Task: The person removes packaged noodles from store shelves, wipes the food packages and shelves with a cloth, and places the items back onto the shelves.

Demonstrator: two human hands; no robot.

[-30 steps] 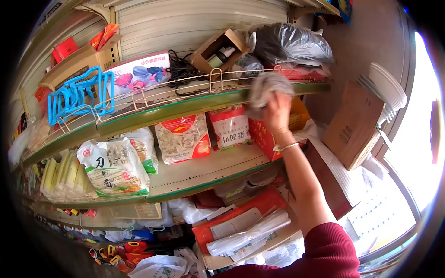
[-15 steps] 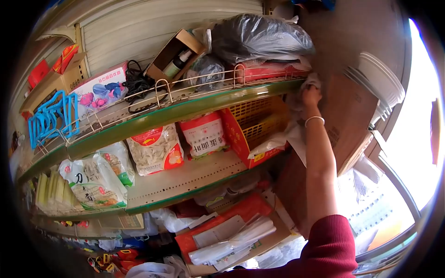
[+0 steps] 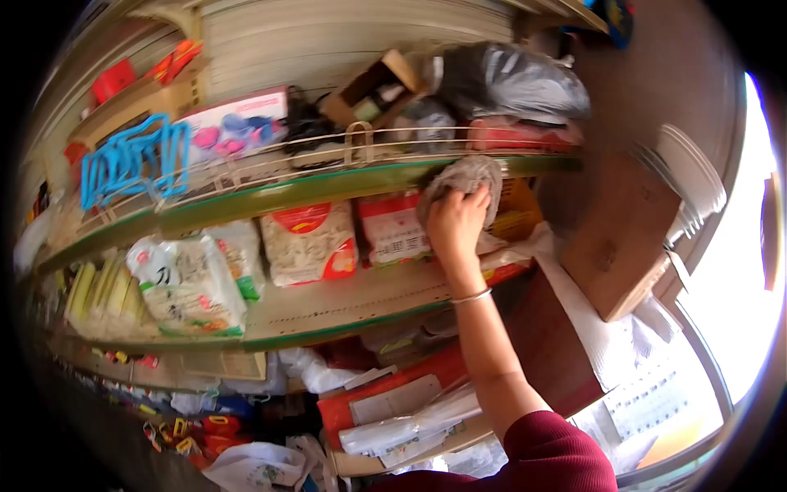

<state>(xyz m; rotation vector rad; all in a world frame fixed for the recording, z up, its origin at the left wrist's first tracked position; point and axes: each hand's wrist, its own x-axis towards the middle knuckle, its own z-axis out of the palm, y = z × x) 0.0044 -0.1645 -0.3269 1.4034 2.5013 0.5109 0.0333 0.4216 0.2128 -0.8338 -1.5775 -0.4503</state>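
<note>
My right hand (image 3: pixel 457 221) presses a crumpled grey-brown cloth (image 3: pixel 467 182) against the green front edge of the upper shelf (image 3: pixel 328 185). The fingers are closed over the cloth, and a thin bracelet circles the wrist. Just behind the hand, on the shelf below, stand a red-and-white noodle bag (image 3: pixel 392 230) and a yellow basket (image 3: pixel 518 211), both partly covered. To their left is a clear bag of noodles (image 3: pixel 310 244) with red print. Nothing of my left hand shows.
On the upper shelf are blue hangers (image 3: pixel 135 164), a pink-and-white box (image 3: pixel 238 123) and a large dark plastic bag (image 3: pixel 525 80) behind a wire rail. A cardboard box (image 3: pixel 616 238) stands at the right near stacked white plastic containers (image 3: pixel 693 172). White noodle packs (image 3: pixel 188 287) sit lower left.
My right hand has moved left along the shelf edge with the cloth, from the right end to in front of the basket. The view has shifted slightly.
</note>
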